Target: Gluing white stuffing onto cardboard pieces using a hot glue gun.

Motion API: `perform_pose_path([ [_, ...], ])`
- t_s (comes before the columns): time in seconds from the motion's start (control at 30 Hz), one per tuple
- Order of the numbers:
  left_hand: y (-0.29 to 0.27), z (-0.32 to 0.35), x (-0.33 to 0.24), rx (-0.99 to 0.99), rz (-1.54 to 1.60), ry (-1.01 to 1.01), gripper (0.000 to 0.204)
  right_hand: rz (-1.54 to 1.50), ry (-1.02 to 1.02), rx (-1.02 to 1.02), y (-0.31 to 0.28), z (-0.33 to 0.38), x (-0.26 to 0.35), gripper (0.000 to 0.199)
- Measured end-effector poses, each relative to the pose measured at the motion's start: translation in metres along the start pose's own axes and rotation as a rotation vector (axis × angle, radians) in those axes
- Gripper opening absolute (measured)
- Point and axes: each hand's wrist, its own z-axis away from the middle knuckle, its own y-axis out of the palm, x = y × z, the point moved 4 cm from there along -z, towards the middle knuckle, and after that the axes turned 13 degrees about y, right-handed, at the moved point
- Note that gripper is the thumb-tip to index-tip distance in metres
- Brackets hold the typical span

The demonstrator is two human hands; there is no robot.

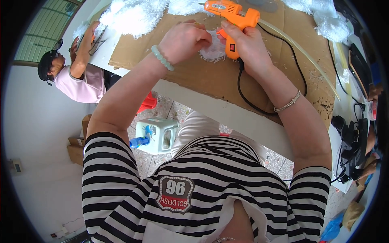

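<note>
My right hand [254,50] is wrapped round the handle of an orange glue gun [231,10], its nozzle pointing to the left. A long, pale glue stick [308,54] runs out of the gun's back, and a black cord [240,83] leaves the bottom of its handle. Beside it, my left hand [180,43] is closed with curled fingers, over the edge of a small white stringy piece [213,52]. What its fingertips pinch is hidden. That piece lies on a brown cardboard sheet [190,83] between my hands.
White shredded fluff [131,16] is heaped at the far left, with more fluff [332,26] at the far right. Black devices and cables [350,135] lie along the right. Another person [79,77] works at the left. A pale stool [156,135] stands below the table.
</note>
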Motion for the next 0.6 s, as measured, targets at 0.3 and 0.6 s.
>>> perform_pose_path([
  [0.3, 0.012, -0.01, -0.006, 0.107, -0.289, 0.09, 0.003, -0.04, -0.011, -0.014, 0.0, -0.002, 0.001, 0.027],
  [0.6, 0.015, 0.024, 0.008, -0.1, -0.086, -0.305, 0.008, 0.039, -0.05, -0.012, 0.003, -0.002, 0.001, 0.029],
])
